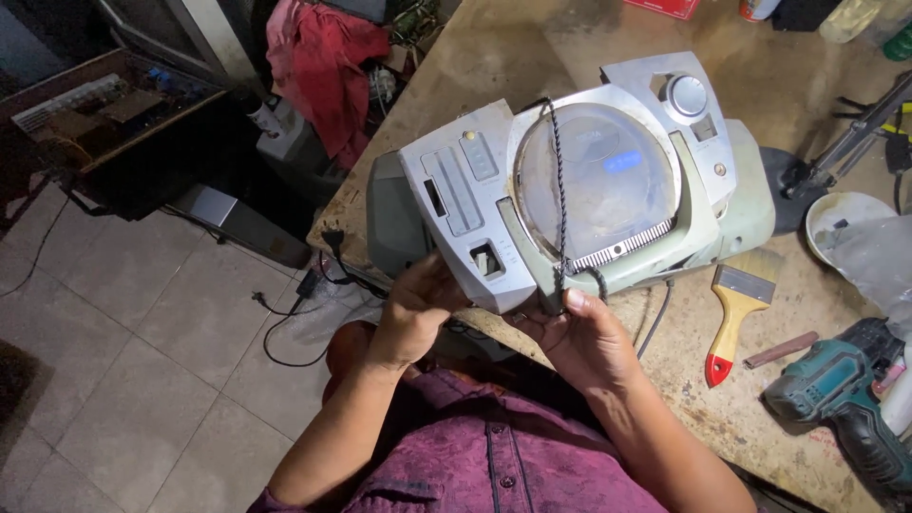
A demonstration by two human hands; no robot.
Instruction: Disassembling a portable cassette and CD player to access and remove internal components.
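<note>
— What have you got in your hands?

— A silver portable disc player [579, 180], resting on the near edge of the workbench [760, 380] and tipped toward me. My left hand [413, 313] cups its lower left corner from beneath, fingers curled around the casing. My right hand [579, 337] grips the front edge, thumb pressed on top just where a twisted dark cord [559, 180] comes down across the round lid.

— Are both hands closed on it?

— Yes, both wrapped on the housing, neither spread.

— What lies around it?

— A paintbrush [739, 309] with a yellow handle and red tip is just beside the player on the right. A teal cordless drill [836, 399] sits further right, near the bench's edge. A red cloth [323, 57] hangs well apart, behind the bench on the left.
</note>
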